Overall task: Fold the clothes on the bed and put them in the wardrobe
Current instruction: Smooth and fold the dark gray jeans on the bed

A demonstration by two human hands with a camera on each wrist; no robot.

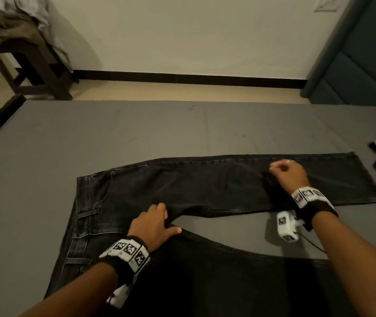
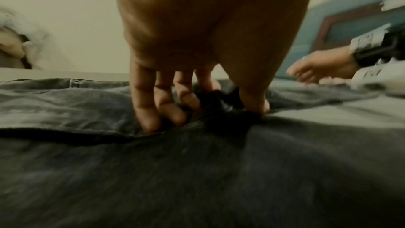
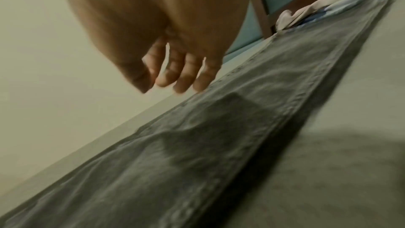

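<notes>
Step in hand: spreading the jeans (image 1: 205, 186) flat on the bed (image 1: 45, 145), no fold yet. Left hand (image 1: 154, 225) pinches denim at the crotch. Right hand (image 1: 288, 171), fingers loose and grasping nothing, hovers over the far leg.

Long axis runs left-right: waistband left, hems right.

Next, probably: lay one leg over the other, seams aligned.

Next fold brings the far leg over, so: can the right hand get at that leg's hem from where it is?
Probably yes. The right hand hovers over the far leg of the jeans, and nothing lies between it and the hem.
</notes>
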